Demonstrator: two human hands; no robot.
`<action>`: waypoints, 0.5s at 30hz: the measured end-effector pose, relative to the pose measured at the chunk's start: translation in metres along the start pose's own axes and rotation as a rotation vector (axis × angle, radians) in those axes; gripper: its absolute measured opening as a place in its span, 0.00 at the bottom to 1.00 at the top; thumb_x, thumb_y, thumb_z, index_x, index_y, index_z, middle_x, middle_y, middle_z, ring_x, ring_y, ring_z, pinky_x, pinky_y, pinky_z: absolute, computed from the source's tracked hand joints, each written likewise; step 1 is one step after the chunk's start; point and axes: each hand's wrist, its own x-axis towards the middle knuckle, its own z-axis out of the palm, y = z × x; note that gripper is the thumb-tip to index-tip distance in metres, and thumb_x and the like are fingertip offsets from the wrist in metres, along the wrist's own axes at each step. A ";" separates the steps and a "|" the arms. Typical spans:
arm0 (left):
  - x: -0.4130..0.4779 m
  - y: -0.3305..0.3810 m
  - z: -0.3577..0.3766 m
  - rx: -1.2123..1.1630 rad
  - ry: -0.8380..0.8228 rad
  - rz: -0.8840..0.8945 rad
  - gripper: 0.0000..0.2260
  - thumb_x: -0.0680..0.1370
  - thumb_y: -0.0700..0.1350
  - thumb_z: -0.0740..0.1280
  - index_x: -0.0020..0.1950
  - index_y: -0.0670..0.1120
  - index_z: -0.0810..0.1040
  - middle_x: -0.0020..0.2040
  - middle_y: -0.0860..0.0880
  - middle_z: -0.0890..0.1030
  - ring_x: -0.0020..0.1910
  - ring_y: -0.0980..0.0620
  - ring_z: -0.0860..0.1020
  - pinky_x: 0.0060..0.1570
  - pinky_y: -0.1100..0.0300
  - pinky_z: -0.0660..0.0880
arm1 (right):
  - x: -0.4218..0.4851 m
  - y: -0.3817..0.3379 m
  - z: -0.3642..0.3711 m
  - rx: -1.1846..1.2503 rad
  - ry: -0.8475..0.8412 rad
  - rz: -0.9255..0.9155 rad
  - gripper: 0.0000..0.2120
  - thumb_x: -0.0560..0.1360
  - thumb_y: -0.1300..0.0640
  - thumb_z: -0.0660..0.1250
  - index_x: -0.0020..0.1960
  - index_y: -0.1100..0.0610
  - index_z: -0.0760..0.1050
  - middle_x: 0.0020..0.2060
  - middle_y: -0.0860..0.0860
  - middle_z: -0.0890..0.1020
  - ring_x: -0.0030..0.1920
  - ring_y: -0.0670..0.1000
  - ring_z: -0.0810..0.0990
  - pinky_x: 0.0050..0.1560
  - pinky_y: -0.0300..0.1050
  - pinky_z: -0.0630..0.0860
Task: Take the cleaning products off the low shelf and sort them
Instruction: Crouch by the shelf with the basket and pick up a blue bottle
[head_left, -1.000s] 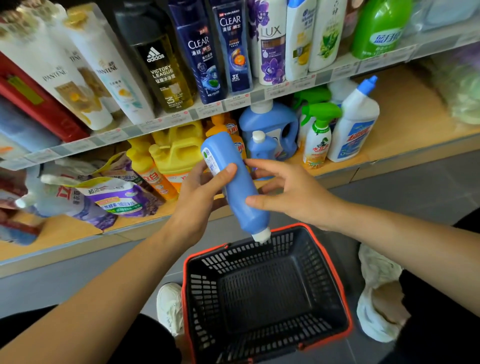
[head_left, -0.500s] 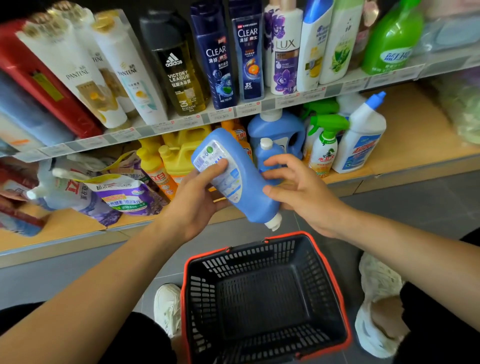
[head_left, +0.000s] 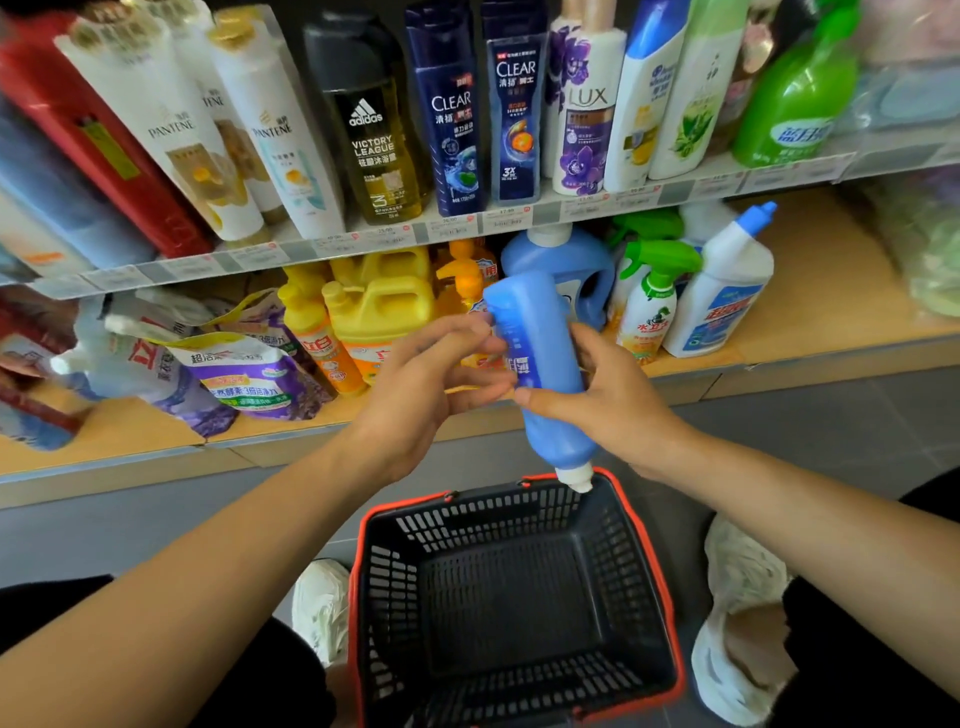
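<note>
While my right hand (head_left: 608, 400) grips the upturned blue bottle (head_left: 540, 353) and my open left hand (head_left: 431, 384) just touches it, it could slip past the basket (head_left: 519, 613).

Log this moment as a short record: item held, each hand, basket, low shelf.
item: blue bottle, upside-down, white cap over the basket
right hand: grip round its middle
left hand: fingertips touch its side
basket: black, red rim, on the floor
low shelf: holds yellow jug, spray bottle
</note>
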 end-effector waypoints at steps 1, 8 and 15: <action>0.001 0.001 0.000 0.043 0.005 0.019 0.10 0.81 0.42 0.67 0.61 0.41 0.82 0.49 0.45 0.85 0.44 0.47 0.85 0.45 0.56 0.83 | 0.000 0.001 -0.001 0.076 -0.013 0.060 0.25 0.69 0.63 0.79 0.64 0.59 0.76 0.56 0.57 0.84 0.56 0.56 0.83 0.61 0.62 0.78; 0.005 -0.006 -0.008 0.271 0.052 -0.053 0.20 0.71 0.40 0.76 0.61 0.48 0.76 0.52 0.47 0.80 0.47 0.52 0.81 0.57 0.48 0.79 | 0.000 -0.002 -0.005 0.503 -0.184 0.268 0.25 0.70 0.62 0.71 0.65 0.66 0.75 0.61 0.64 0.81 0.54 0.57 0.83 0.58 0.53 0.80; -0.015 -0.058 -0.003 0.182 -0.281 -0.310 0.25 0.71 0.53 0.77 0.66 0.49 0.77 0.60 0.49 0.84 0.55 0.52 0.82 0.55 0.56 0.80 | 0.001 -0.002 -0.003 0.686 -0.217 0.248 0.24 0.75 0.61 0.67 0.69 0.64 0.72 0.65 0.62 0.79 0.60 0.57 0.80 0.67 0.59 0.74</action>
